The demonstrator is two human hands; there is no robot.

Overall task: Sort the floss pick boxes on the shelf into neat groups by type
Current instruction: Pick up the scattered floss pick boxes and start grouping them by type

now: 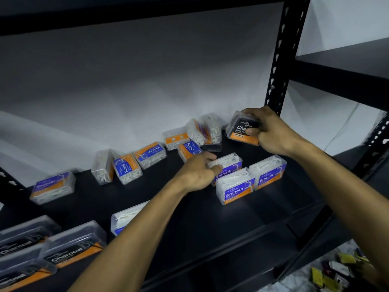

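Where the frame cuts the lower left corner, three Charcoal boxes [71,247] are only partly visible. My left forearm hides half of one white-pick box [124,218]. Mid-shelf [210,224] lies bare toward the front edge. Three Round boxes [127,168] and several unreadable clear ones line the back wall. My left hand [199,172] grips a Smooth box [228,166], touching two more. My right hand [269,131] clamps a tilted Charcoal box [242,128] beside the rear upright [280,60].

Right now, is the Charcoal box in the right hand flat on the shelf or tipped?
Tipped: the Charcoal box leans, its label facing the camera, gripped by the right hand.
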